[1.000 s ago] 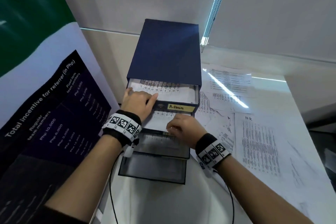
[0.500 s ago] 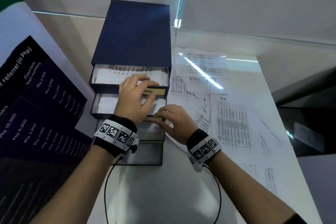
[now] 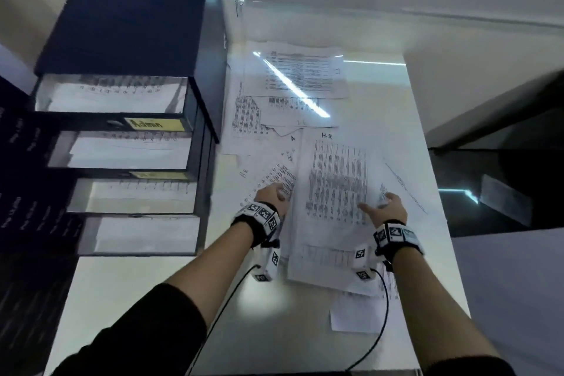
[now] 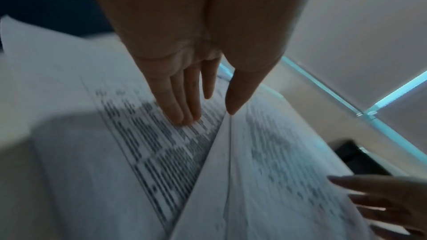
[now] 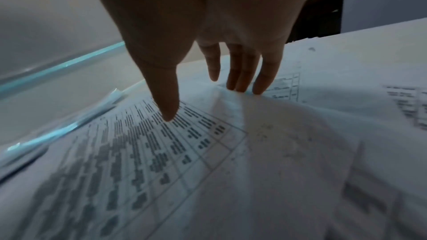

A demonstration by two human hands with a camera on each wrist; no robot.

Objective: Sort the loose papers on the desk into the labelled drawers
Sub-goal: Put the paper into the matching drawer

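Both hands lie flat with straight fingers, holding nothing: the left hand (image 3: 272, 196) and right hand (image 3: 387, 207) flank the HR sheet (image 3: 335, 183), right of the drawers (image 3: 128, 143). Overlapping papers could slide along together.

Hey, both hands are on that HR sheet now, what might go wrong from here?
1. The HR sheet overlaps other loose papers; the left hand and right hand may drag extra pages along.
2. Only the Admin label reads clearly; the lower labels are blurred, so misfiling is possible.
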